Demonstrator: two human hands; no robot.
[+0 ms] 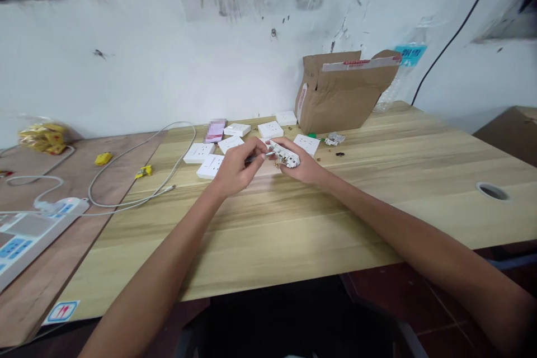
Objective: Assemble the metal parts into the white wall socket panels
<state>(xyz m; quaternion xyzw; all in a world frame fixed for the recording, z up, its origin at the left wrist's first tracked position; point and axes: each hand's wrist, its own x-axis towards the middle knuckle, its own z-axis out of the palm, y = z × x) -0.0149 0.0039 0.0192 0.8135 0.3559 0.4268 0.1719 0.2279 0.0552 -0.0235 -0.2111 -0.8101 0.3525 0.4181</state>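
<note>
Above the wooden table, my right hand (305,163) is closed around a white wall socket (286,155), tilted so that its inner side with small slots and brass-coloured bits shows. My left hand (238,168) pinches a thin metal tool (267,154) whose tip points into the socket; its handle is hidden in the fingers, so its exact kind is unclear. Just behind the hands lie several white socket panels, among them one at the left (199,152) and one at the right (306,144). Small loose socket parts (334,139) lie to the right.
A cardboard box (339,95) stands against the wall. At the left are a white power strip (46,229), a looped white cable (142,201), yellow pieces (103,158) and a bag of yellow parts (46,137). A round hole (493,191) opens at the table's right.
</note>
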